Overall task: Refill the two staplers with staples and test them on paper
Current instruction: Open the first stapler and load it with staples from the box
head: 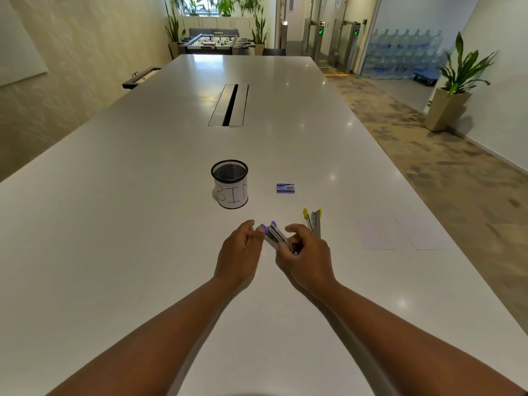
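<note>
A small stapler with purple plastic tips and a metal body is held just above the long white table, near its middle and close to the person. It is swung open, so that its two purple-tipped arms are spread apart and pointed away and to the left. The right hand is closed around the hinge end of this stapler, with its fingers curled over the metal. The left hand is set just to the left, its fingers brought narrowly together at one purple tip; whether that tip is pinched or only touched cannot be told.

A second stapler with yellow tips and a grey metal body is laid on the table just beyond the right hand, also opened out, with its yellow ends pointed away. A small blue box of staples is placed flat on the table farther off, beyond both staplers. A black wire-mesh cup wrapped in white paper marked "BIN" is stood upright to the left of the box, well apart from it. Two sheets of white paper are laid flat to the right of the yellow stapler, faintly seen against the table.
</note>
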Demonstrator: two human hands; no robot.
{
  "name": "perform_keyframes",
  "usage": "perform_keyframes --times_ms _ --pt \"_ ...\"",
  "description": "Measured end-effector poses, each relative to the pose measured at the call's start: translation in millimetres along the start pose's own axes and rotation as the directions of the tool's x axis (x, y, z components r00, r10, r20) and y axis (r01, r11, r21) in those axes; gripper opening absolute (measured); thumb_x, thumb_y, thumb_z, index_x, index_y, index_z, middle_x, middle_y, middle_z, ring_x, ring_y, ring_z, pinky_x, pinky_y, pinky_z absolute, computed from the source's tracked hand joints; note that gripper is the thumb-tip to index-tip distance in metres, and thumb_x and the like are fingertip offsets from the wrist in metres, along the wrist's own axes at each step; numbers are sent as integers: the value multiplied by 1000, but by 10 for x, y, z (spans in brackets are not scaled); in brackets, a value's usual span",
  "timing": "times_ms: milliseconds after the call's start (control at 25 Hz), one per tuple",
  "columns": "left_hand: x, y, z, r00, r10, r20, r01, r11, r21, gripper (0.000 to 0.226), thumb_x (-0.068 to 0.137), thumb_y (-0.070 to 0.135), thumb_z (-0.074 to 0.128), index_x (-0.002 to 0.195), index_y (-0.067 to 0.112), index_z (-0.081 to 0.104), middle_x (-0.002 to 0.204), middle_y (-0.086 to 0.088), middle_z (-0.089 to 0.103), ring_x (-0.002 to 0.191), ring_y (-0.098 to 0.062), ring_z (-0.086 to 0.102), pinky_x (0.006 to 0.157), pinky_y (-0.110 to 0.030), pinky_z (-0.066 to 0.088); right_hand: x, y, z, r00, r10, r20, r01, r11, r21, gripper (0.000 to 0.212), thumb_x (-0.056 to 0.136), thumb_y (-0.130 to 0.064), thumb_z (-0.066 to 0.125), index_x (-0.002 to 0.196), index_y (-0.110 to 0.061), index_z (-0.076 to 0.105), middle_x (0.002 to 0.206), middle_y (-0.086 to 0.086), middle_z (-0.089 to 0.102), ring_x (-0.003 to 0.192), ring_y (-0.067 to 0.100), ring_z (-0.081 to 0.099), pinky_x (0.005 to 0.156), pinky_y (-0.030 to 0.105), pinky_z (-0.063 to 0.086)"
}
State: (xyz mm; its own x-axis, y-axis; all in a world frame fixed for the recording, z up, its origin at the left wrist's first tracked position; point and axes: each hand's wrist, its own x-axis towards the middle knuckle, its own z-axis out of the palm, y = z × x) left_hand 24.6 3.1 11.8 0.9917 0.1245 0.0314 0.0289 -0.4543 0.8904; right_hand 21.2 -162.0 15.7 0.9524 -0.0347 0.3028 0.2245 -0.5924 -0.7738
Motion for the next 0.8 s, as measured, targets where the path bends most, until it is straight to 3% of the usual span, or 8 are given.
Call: perform_keyframes --times_ms 80,120,280,400,520,680,800 --pt "60 94 81 999 -33 -5 33 999 12 37 95 60 39 103 38 67 87 15 74 83 -8 68 73 -34 51 -14 11 3 998 -57 3 57 998 32 26 84 -15 70 109 -21 69 80 -9 68 71 9 62 67 29 53" --pt "83 131 126 999 -50 -1 50 998 23 31 97 56 41 97 38 66 79 16 73 79 -6 68 70 -33 49 -12 18 10 997 -82 -4 82 996 33 25 84 -12 69 108 -19 69 85 -7 67 74 10 61 67 28 52" --pt "106 109 207 999 -32 -29 31 999 -37 11 97 47 50 97 40 58 83 21 73 76 -3 68 65 -28 49 46 61 24 997 -78 -17 79 995 63 31 87 -17 73 118 -17 67 90 -12 61 83 9 59 69 19 49" --pt "91 81 176 998 2 57 7 986 -166 14 94 41 51 101 36 62 91 8 74 89 -18 71 82 -48 58 81 68 38 990 -132 45 128 989 76 18 93 -31 68 108 -22 67 84 -11 63 79 8 57 65 16 43" --pt "57 68 166 991 37 126 -6 972 -236 21 94 36 47 100 27 65 93 -6 72 94 -36 66 90 -62 52 106 50 30 984 -122 129 94 975 201 17 100 -40 57 100 -27 69 76 -12 65 67 7 57 60 16 41" --pt "1 104 156 986 127 105 -124 992 -35 32 101 43 34 85 30 57 69 6 64 68 -18 61 73 -51 53 105 51 52 984 -67 167 34 981 192 32 104 -45 48 84 -21 54 64 -15 54 56 3 47 53 20 38" --pt "-10 121 183 983 163 82 -168 984 65 33 105 44 30 82 33 49 63 8 58 64 -19 56 69 -43 47 113 38 42 992 -26 126 -3 974 226 33 106 -39 45 84 -14 50 65 -2 53 55 7 48 53 31 42"
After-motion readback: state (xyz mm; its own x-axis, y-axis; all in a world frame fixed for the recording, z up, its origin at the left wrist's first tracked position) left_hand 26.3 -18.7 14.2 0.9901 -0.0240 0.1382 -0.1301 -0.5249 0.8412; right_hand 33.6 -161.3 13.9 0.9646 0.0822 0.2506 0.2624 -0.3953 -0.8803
